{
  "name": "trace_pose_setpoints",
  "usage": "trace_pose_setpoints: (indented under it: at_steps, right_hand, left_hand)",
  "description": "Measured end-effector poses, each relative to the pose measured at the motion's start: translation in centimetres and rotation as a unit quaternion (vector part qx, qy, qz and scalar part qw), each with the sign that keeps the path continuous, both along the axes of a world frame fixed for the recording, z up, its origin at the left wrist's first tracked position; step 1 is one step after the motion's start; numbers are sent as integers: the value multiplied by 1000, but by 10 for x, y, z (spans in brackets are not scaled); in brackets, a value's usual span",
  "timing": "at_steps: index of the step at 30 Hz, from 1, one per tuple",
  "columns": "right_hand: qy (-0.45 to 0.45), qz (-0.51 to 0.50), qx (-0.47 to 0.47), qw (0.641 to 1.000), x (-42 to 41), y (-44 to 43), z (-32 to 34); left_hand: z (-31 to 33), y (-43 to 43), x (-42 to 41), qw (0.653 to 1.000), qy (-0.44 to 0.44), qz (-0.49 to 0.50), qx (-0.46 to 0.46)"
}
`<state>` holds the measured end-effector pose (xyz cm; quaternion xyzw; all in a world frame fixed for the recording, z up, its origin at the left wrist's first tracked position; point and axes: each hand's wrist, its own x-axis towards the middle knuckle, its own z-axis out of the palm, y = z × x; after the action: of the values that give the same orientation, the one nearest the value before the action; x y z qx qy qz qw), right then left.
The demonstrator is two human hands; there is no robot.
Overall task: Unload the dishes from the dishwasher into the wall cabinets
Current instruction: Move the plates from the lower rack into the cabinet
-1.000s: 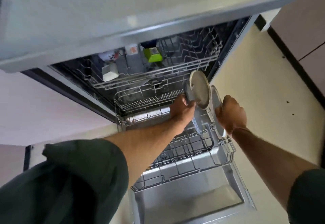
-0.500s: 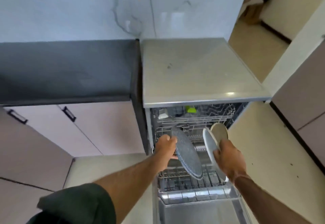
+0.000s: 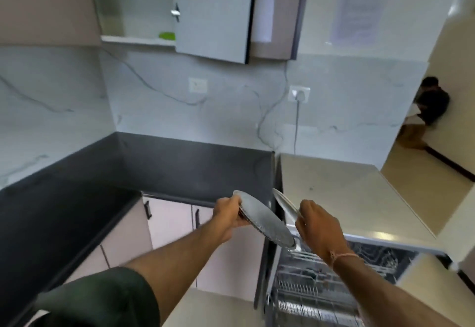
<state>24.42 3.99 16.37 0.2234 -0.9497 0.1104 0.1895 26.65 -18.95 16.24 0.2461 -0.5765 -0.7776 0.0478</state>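
Two plates up in the air, just above the front of the open dishwasher. Gripped the speckled grey plate at its left rim with the left hand, fingers curled round the edge; held it tilted, low end pointing down at the dishwasher's pulled-out rack. Clasped the pale plate in the right hand, fingers wrapped round its near edge, almost edge-on over the dishwasher's left front corner; could not tell whether a second plate lay behind it. Held the two plates close together, the grey one's low end just beside the right hand. Left of the dishwasher, a dark counter over pale base doors. Above and to the left of the dishwasher, a wall cabinet with its door swung open and something green on the shelf. On the wall behind the dishwasher, a socket with a cord plugged in. Far beyond the dishwasher's right side, a person low against the wall.
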Motion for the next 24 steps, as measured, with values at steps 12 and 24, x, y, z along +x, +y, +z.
trace_pose_setpoints:
  at_steps: [12,24]
  right_hand:
    - [143,115,41,982,-10,-181,185]
    - [271,225,14,936,-80,-353,304]
  left_hand:
    - [169,-180,26,973,135,164,88]
    - [283,-347,-12,925,267,259,83]
